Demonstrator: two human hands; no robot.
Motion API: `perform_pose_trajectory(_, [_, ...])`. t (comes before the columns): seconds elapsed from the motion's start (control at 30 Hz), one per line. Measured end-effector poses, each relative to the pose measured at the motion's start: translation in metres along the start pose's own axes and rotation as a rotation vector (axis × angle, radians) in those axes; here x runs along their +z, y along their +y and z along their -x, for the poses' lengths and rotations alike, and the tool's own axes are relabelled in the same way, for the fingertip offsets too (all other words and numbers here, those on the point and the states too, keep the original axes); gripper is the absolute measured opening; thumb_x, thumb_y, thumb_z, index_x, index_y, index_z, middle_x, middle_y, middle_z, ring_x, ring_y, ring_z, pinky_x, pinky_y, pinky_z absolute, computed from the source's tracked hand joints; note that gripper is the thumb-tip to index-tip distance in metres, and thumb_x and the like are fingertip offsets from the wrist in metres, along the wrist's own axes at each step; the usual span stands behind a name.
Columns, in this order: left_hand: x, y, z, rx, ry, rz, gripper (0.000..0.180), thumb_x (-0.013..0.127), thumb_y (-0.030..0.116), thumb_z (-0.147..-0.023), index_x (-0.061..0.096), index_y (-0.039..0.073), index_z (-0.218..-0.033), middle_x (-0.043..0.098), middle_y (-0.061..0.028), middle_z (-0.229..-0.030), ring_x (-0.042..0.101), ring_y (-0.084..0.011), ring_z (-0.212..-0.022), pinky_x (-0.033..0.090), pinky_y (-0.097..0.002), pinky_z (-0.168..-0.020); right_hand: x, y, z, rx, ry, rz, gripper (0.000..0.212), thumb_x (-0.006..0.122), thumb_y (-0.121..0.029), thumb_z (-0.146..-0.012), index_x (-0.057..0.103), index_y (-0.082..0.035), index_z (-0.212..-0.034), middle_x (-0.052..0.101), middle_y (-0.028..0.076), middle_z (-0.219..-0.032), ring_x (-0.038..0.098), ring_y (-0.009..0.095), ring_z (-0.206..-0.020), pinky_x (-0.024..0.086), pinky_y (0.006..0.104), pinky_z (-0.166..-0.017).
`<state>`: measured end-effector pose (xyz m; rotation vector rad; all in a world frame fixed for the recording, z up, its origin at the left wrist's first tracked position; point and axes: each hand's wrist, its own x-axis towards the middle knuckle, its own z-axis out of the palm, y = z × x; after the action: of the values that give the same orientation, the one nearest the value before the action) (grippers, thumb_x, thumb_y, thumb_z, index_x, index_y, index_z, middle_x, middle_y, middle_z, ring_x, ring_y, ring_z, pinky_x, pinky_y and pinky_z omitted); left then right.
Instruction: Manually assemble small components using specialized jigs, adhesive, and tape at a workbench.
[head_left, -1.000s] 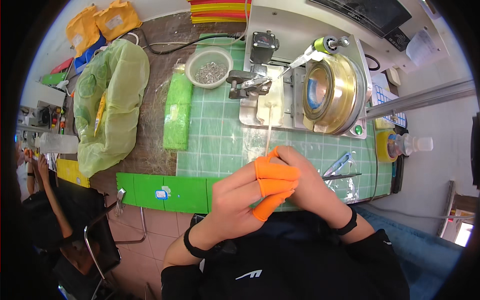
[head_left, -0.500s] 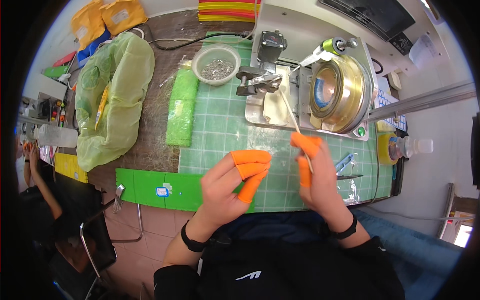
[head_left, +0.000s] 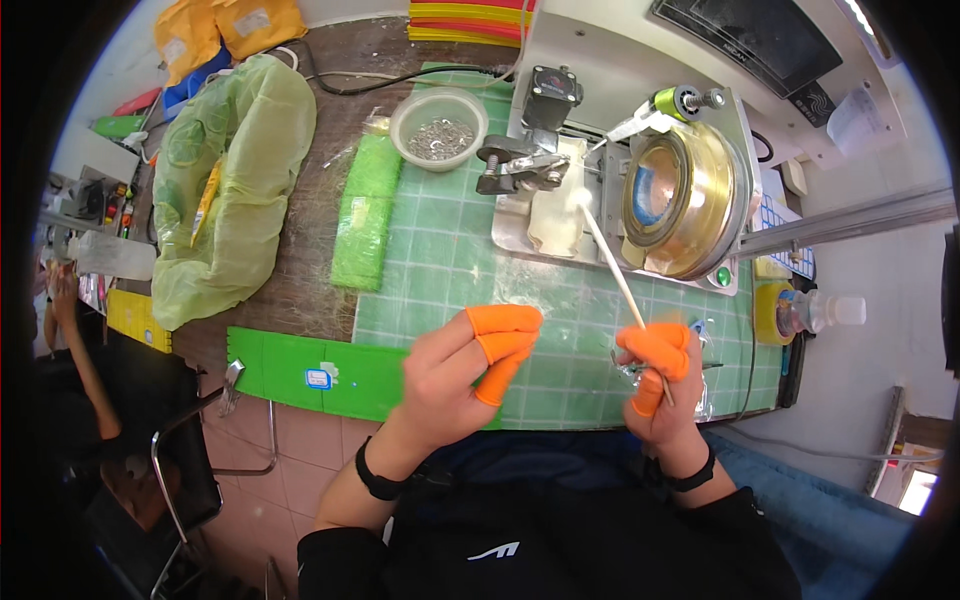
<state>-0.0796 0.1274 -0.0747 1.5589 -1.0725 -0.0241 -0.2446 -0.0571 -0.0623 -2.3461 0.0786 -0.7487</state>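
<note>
My right hand (head_left: 662, 385), with orange finger cots on its fingers, grips a long wooden-stemmed cotton swab (head_left: 622, 275). The swab slants up and left, its white tip in front of a pale pad on the machine base (head_left: 515, 230). My left hand (head_left: 455, 370), also in orange finger cots, is pinched over the green gridded mat (head_left: 460, 280); whatever may be between its fingertips is too small to make out. Beyond the hands stand a black clamp-like fixture (head_left: 520, 165) and a large spool with a gold-coloured rim (head_left: 685, 200).
A white tub (head_left: 400, 120) of small metal pieces stands at the back. Left of it lie a bright green padded strip (head_left: 362, 215) and a pale green bag-lined container (head_left: 280, 150). A green board (head_left: 275, 365) runs along the front edge. A yellow bottle (head_left: 772, 310) stands right. Another person's arm (head_left: 85, 360) shows far left.
My right hand has moved right and toward me, drawing the swab back from the fixture, so its white tip now shows. My left hand has hardly moved.
</note>
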Motion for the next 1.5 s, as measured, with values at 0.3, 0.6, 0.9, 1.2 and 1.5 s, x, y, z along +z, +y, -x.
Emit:
perform_pose_trajectory(0.3, [-0.004,0.008,0.006,0.048,0.000,-0.013,0.020,0.077,-0.005,-0.080,0.073,-0.004,-0.100,0.074,-0.0152,-0.106,0.074,-0.0287,-0.090,0.060,-0.0334,-0.074,0.005,-0.009,-0.010,0.141,-0.297,0.132,0.046,0.072,-0.014,-0.091,0.062,-0.002,-0.134,0.064,0.017,-0.119,0.062,0.034,-0.101,0.050,0.0440,-0.090])
perform_pose_trajectory(0.6, [-0.031,0.028,-0.027,0.217,-0.039,-0.009,0.019,0.081,-0.003,-0.077,0.074,0.004,-0.093,0.076,-0.0098,-0.104,0.071,-0.0247,-0.094,0.051,-0.0356,-0.080,-0.080,0.068,0.025,0.346,-0.023,0.774,0.045,0.050,-0.022,-0.105,0.056,-0.001,-0.144,0.049,0.026,-0.152,0.038,0.042,-0.146,0.023,0.0487,-0.123])
perform_pose_trajectory(0.9, [-0.049,-0.033,-0.129,-0.010,0.050,0.579,0.021,0.066,0.017,-0.099,0.069,0.001,-0.086,0.063,-0.0059,-0.082,0.060,-0.0167,-0.071,0.049,-0.0292,-0.066,-0.128,0.129,0.084,0.459,0.378,0.078,0.043,0.036,-0.025,-0.112,0.064,0.006,-0.126,0.072,0.015,-0.120,0.070,0.020,-0.093,0.055,0.0311,-0.084])
perform_pose_trajectory(1.2, [-0.055,-0.044,-0.122,0.291,-0.051,-0.188,0.013,0.074,0.004,-0.090,0.073,0.002,-0.103,0.070,-0.0041,-0.098,0.059,-0.0142,-0.082,0.048,-0.0266,-0.077,-0.116,0.144,0.105,0.555,0.448,-0.051,0.041,0.038,-0.025,-0.113,0.064,0.008,-0.115,0.072,0.013,-0.100,0.065,0.014,-0.071,0.052,0.0254,-0.067])
perform_pose_trajectory(1.5, [-0.045,-0.058,-0.130,0.282,-0.054,-0.088,0.009,0.072,0.002,-0.092,0.071,0.001,-0.100,0.071,-0.0049,-0.103,0.064,-0.0145,-0.095,0.049,-0.0274,-0.083,-0.121,0.140,0.108,0.567,0.527,-0.085,0.043,0.039,-0.028,-0.113,0.067,0.005,-0.104,0.071,0.011,-0.092,0.062,0.014,-0.069,0.051,0.0265,-0.065])
